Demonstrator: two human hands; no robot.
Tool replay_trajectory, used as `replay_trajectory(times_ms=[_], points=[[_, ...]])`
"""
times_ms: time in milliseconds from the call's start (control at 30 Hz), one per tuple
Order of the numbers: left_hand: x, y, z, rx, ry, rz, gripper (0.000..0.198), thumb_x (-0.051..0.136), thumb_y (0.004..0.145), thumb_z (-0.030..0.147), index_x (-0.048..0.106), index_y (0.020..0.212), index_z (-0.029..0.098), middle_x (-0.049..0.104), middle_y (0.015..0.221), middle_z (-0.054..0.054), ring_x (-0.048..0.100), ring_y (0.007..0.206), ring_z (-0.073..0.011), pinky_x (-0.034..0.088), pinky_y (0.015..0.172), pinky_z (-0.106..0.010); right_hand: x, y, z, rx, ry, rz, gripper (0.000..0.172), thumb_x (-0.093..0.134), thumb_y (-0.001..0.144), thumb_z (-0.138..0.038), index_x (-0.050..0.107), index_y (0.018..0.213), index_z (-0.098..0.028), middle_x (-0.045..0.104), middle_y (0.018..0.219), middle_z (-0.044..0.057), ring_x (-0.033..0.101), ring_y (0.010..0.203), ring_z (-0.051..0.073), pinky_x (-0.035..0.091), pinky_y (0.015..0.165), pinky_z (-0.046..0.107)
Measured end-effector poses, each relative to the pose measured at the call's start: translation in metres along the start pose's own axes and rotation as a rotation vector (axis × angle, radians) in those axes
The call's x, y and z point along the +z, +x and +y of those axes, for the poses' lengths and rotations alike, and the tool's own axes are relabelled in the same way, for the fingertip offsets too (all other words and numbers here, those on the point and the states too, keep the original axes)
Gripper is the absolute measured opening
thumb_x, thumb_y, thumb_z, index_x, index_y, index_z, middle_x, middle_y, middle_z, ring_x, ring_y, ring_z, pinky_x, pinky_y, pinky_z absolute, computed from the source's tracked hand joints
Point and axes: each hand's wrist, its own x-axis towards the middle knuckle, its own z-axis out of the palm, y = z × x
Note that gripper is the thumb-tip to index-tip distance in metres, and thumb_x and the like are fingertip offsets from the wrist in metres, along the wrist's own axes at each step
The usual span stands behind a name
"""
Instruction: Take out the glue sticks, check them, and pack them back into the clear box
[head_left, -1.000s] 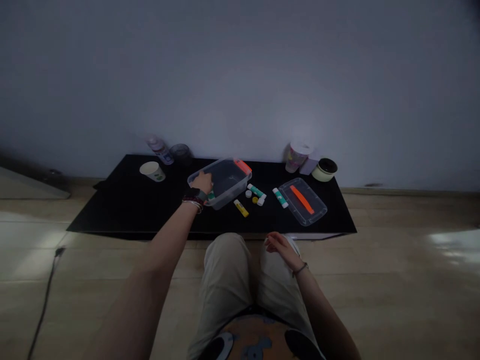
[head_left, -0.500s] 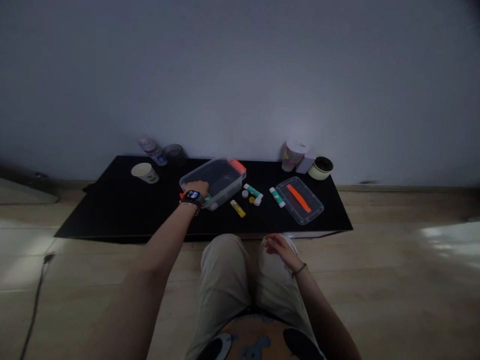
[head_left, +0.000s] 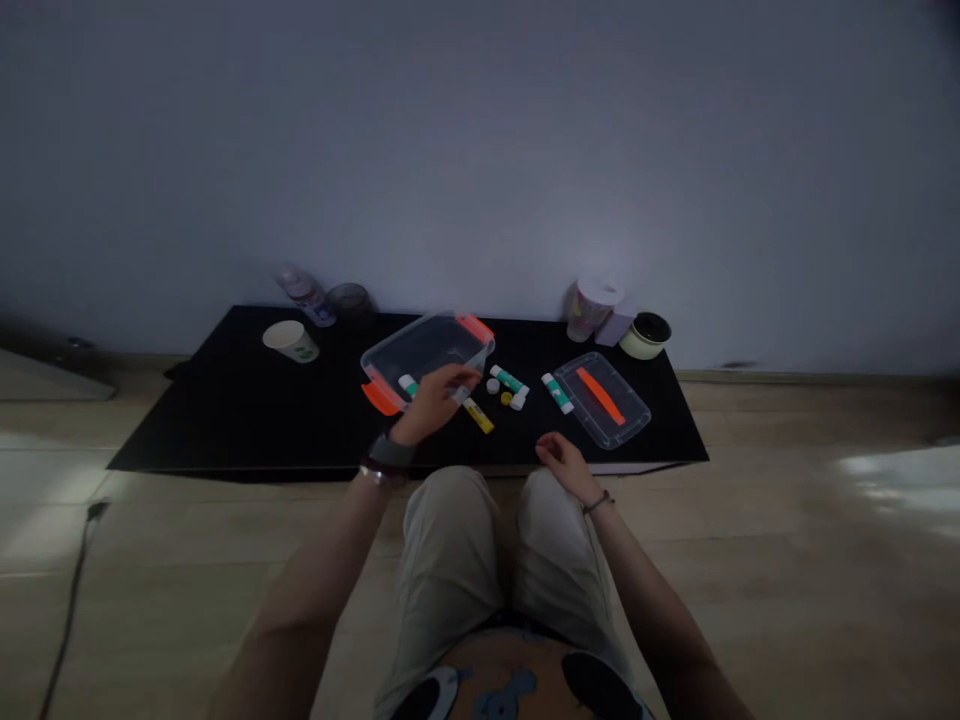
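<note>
My left hand (head_left: 441, 396), a watch on its wrist, hovers over the front edge of a clear plastic box (head_left: 390, 352) with orange latches. Its fingers stretch to the right, apart, and hold nothing I can see. A green-and-white glue stick (head_left: 408, 385) lies inside the box. Just right of that hand, a yellow glue stick (head_left: 478, 416) rests on the black table. My right hand (head_left: 564, 464) is above my knee by the table's front edge, empty, its fingers loosely bent and apart. Closest to it are another green glue stick (head_left: 557, 393) and the clear lid (head_left: 630, 408) with an orange handle.
Between box and lid lie a green glue stick (head_left: 509, 380), a white cap (head_left: 493, 385) and a yellow cap (head_left: 506, 398). A paper cup (head_left: 291, 342), a bottle (head_left: 307, 297) and a dark bowl (head_left: 350, 304) stand left. A patterned cup (head_left: 590, 312) and cream pot (head_left: 643, 340) stand back right.
My left hand has come up out of the box and moved right, exposing the green glue stick inside it. My right hand has risen slightly toward the table edge.
</note>
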Motion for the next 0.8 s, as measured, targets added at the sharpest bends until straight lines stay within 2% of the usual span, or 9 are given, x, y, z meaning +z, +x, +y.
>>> replay_trajectory(times_ms=[100, 167, 267, 367, 500, 633, 700, 800], points=[[0.019, -0.041, 0.006, -0.038, -0.137, 0.012, 0.028, 0.060, 0.087, 0.041, 0.074, 0.098, 0.019, 0.075, 0.098, -0.010, 0.069, 0.090, -0.0248, 0.054, 0.086, -0.036, -0.006, 0.027, -0.012, -0.092, -0.300, 0.047, 0.026, 0.055, 0.089, -0.041, 0.062, 0.102, -0.019, 0.064, 0.088, 0.004, 0.058, 0.076, 0.017, 0.046, 0.073, 0.030], [0.027, -0.063, 0.001, -0.103, -0.191, -0.015, 0.027, 0.061, 0.087, 0.042, 0.074, 0.097, 0.021, 0.075, 0.096, -0.009, 0.070, 0.089, -0.0245, 0.054, 0.085, -0.036, -0.011, 0.045, -0.018, -0.092, -0.551, 0.129, 0.026, 0.052, 0.092, -0.033, 0.061, 0.111, -0.017, 0.065, 0.102, 0.009, 0.059, 0.090, 0.020, 0.046, 0.081, 0.032], [0.032, -0.086, -0.012, -0.197, -0.260, -0.041, 0.027, 0.066, 0.083, 0.045, 0.075, 0.093, 0.022, 0.076, 0.090, -0.008, 0.070, 0.088, -0.0246, 0.054, 0.086, -0.037, -0.019, 0.069, -0.020, 0.004, -0.887, 0.255, 0.033, 0.051, 0.094, -0.026, 0.059, 0.124, -0.016, 0.059, 0.122, 0.016, 0.054, 0.113, 0.027, 0.045, 0.089, 0.034], [0.032, -0.096, -0.023, -0.277, -0.314, -0.031, 0.031, 0.070, 0.080, 0.050, 0.075, 0.090, 0.021, 0.075, 0.087, -0.008, 0.070, 0.086, -0.0245, 0.055, 0.085, -0.037, -0.025, 0.084, -0.015, 0.109, -1.039, 0.251, 0.034, 0.053, 0.094, -0.026, 0.059, 0.126, -0.014, 0.056, 0.127, 0.020, 0.053, 0.116, 0.029, 0.046, 0.088, 0.035], [0.034, -0.097, -0.026, -0.293, -0.328, -0.051, 0.033, 0.068, 0.081, 0.051, 0.073, 0.091, 0.019, 0.075, 0.088, -0.009, 0.070, 0.086, -0.0237, 0.054, 0.085, -0.037, -0.023, 0.093, -0.005, 0.156, -1.075, 0.228, 0.030, 0.055, 0.094, -0.027, 0.061, 0.120, -0.013, 0.059, 0.125, 0.020, 0.057, 0.114, 0.028, 0.047, 0.085, 0.033], [0.042, -0.093, -0.022, -0.275, -0.303, -0.145, 0.037, 0.063, 0.085, 0.051, 0.071, 0.096, 0.017, 0.074, 0.093, -0.010, 0.070, 0.089, -0.0232, 0.054, 0.085, -0.037, -0.025, 0.095, 0.000, 0.221, -1.006, 0.207, 0.030, 0.060, 0.092, -0.029, 0.063, 0.116, -0.010, 0.063, 0.121, 0.021, 0.061, 0.111, 0.027, 0.047, 0.084, 0.031], [0.047, -0.092, -0.022, -0.266, -0.292, -0.192, 0.038, 0.062, 0.086, 0.050, 0.070, 0.100, 0.016, 0.074, 0.096, -0.011, 0.070, 0.091, -0.0232, 0.054, 0.085, -0.037, -0.029, 0.095, 0.002, 0.229, -0.899, 0.212, 0.028, 0.063, 0.089, -0.028, 0.066, 0.109, -0.010, 0.066, 0.116, 0.019, 0.064, 0.107, 0.026, 0.047, 0.085, 0.031], [0.052, -0.091, -0.025, -0.253, -0.312, -0.209, 0.040, 0.063, 0.086, 0.052, 0.069, 0.104, 0.016, 0.074, 0.099, -0.011, 0.070, 0.095, -0.0239, 0.054, 0.088, -0.038, -0.034, 0.091, 0.002, 0.252, -0.544, 0.224, 0.024, 0.062, 0.088, -0.033, 0.068, 0.092, -0.010, 0.071, 0.093, 0.014, 0.069, 0.090, 0.024, 0.050, 0.079, 0.030]])
